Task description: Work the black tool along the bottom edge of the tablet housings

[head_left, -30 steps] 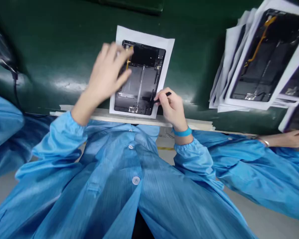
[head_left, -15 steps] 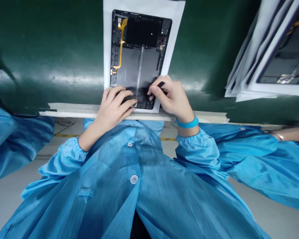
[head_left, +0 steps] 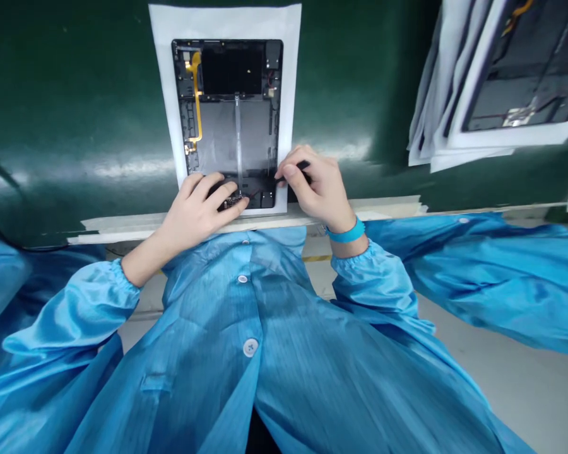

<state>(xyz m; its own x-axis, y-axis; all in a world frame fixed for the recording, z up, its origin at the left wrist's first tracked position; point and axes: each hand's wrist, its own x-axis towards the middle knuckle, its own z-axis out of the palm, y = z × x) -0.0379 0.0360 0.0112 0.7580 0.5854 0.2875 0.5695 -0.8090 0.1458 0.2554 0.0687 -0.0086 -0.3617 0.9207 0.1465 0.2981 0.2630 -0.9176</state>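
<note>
An opened tablet housing (head_left: 218,135), black inside with a yellow flex cable (head_left: 198,113) and a grey ribbon strip (head_left: 238,139), lies on a white sheet (head_left: 288,113). My left hand (head_left: 196,211) rests over its near left corner, fingers spread, fingertips touching a small circuit board (head_left: 230,202) that they partly hide. In my right hand (head_left: 318,189), above the near right edge, black tweezers (head_left: 303,165) are pinched. Their thin tips point left into the housing, near my left thumb; whether they grip anything is too small to tell.
At the right, another opened tablet housing (head_left: 520,88) lies on stacked white sheets (head_left: 428,120). Pale tape (head_left: 392,207) runs along the near edge of the green table (head_left: 360,75). A dark cable (head_left: 0,230) hangs at the left. People in blue smocks (head_left: 492,271) sit on both sides.
The view has shifted, so the tablet appears further left. My right hand has tilted the tweezers lower, their tips now reaching left toward my left thumb. My left hand stays on the near left corner.
</note>
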